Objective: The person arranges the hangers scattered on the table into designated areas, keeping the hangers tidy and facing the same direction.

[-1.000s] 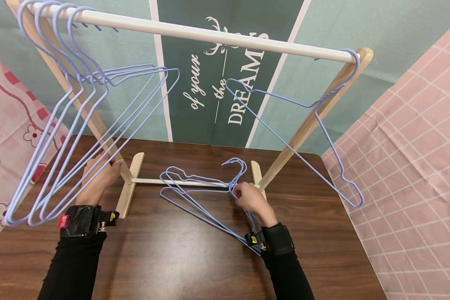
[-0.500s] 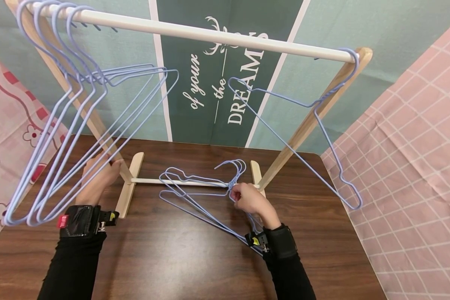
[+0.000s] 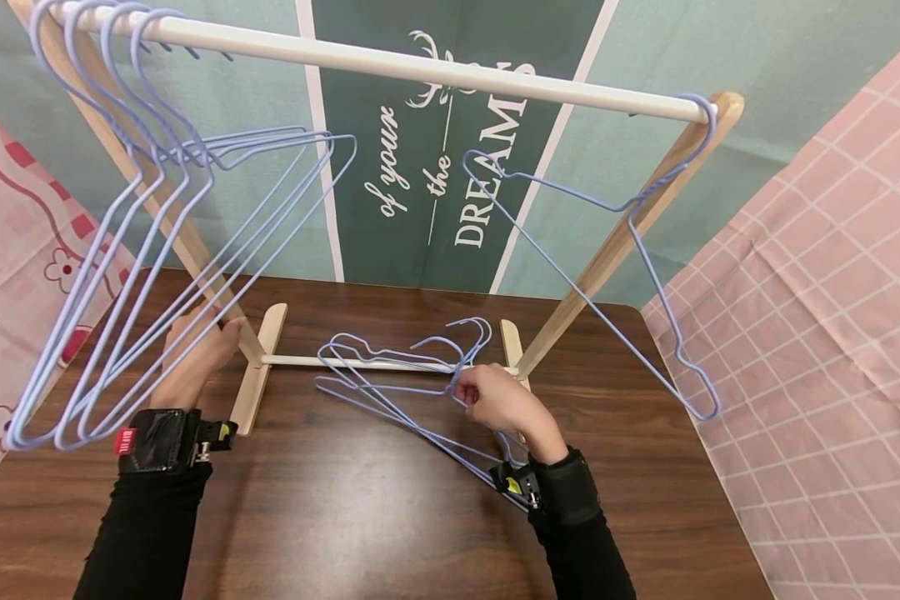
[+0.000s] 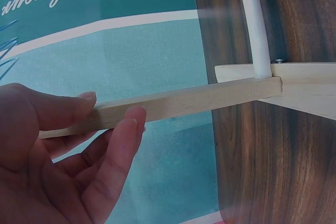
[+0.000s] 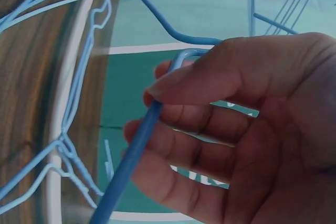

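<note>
On the left of the head view, my left hand (image 3: 193,358) grips the wooden side post (image 4: 178,101) of a clothes rack low down, partly behind hanging wires. The left wrist view shows the thumb and fingertips on opposite sides of the post. My right hand (image 3: 504,407) pinches a blue wire hanger (image 5: 125,169) near its neck, thumb against fingers. Several similar hangers (image 3: 487,330) lie bunched on the table beneath it, their wires overlapping. Part of the held hanger is hidden by the right hand.
Several blue hangers (image 3: 137,62) hang at the left end of the white top rail (image 3: 435,73). One hanger (image 3: 663,180) hangs at its right end. A lower white rod (image 3: 292,361) joins the wooden feet on the brown table (image 3: 307,517). Cloth backdrops surround the table.
My right hand has shifted slightly left, and one hanger's hook has moved left, apart from the other hooks. The left hand keeps its grip on the post.
</note>
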The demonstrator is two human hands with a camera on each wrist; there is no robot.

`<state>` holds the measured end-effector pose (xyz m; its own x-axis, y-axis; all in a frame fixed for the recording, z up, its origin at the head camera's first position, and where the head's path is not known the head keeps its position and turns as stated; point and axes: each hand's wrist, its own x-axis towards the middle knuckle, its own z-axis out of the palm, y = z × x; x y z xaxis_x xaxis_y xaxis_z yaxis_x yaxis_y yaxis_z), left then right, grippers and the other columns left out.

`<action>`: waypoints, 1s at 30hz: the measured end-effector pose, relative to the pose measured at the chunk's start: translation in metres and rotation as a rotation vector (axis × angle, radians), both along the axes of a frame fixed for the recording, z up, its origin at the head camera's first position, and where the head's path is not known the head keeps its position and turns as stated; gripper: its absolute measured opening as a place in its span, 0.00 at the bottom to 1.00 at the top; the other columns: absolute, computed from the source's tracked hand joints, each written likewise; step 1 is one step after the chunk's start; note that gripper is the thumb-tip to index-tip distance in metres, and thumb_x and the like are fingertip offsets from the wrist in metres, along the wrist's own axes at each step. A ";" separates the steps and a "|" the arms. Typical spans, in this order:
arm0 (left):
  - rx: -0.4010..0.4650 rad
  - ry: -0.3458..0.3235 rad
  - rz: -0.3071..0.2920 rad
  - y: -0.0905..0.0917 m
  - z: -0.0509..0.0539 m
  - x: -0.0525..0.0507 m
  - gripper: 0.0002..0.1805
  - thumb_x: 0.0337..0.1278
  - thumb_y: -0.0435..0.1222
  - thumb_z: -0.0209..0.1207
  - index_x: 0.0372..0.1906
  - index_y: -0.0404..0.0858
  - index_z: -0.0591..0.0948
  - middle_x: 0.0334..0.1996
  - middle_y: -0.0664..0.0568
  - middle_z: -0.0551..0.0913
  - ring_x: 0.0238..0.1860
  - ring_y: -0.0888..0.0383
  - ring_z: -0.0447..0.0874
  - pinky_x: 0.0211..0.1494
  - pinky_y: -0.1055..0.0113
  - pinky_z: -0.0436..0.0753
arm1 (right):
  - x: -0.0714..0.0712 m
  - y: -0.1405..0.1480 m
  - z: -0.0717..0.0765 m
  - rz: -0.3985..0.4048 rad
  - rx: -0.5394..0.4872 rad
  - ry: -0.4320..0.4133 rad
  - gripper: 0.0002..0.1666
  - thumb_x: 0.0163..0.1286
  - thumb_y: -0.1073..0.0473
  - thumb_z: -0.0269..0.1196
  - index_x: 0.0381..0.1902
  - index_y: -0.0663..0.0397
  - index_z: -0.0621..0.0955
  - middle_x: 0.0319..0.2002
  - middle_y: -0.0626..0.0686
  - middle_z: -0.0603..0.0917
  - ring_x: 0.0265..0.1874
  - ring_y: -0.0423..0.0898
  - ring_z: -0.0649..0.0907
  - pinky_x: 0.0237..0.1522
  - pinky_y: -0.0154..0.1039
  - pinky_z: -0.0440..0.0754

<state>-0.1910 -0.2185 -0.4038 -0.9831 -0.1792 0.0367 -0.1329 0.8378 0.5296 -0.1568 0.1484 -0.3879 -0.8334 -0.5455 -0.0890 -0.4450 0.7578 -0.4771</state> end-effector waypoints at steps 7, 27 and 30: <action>-0.001 -0.007 -0.009 0.000 0.000 0.000 0.24 0.66 0.46 0.43 0.43 0.24 0.70 0.40 0.21 0.70 0.42 0.26 0.69 0.41 0.41 0.69 | 0.004 -0.002 0.011 0.013 0.005 0.035 0.11 0.43 0.76 0.55 0.22 0.56 0.74 0.17 0.43 0.69 0.19 0.37 0.69 0.23 0.31 0.67; -0.026 0.015 -0.008 0.000 -0.001 0.001 0.20 0.65 0.44 0.44 0.36 0.28 0.71 0.31 0.29 0.73 0.32 0.32 0.73 0.31 0.48 0.70 | 0.009 0.007 0.057 -0.120 -0.076 0.152 0.09 0.48 0.75 0.56 0.27 0.60 0.78 0.20 0.48 0.74 0.21 0.41 0.72 0.25 0.35 0.70; -0.038 0.013 -0.011 0.000 -0.001 0.000 0.20 0.66 0.44 0.44 0.39 0.26 0.71 0.34 0.28 0.73 0.35 0.30 0.72 0.33 0.46 0.70 | 0.008 0.011 0.063 -0.140 -0.086 0.174 0.09 0.48 0.75 0.56 0.27 0.60 0.78 0.20 0.48 0.74 0.21 0.41 0.72 0.25 0.35 0.71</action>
<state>-0.1915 -0.2184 -0.4051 -0.9844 -0.1666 0.0561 -0.1168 0.8585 0.4993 -0.1489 0.1594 -0.3254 -0.9001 -0.4231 0.1043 -0.4198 0.7776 -0.4681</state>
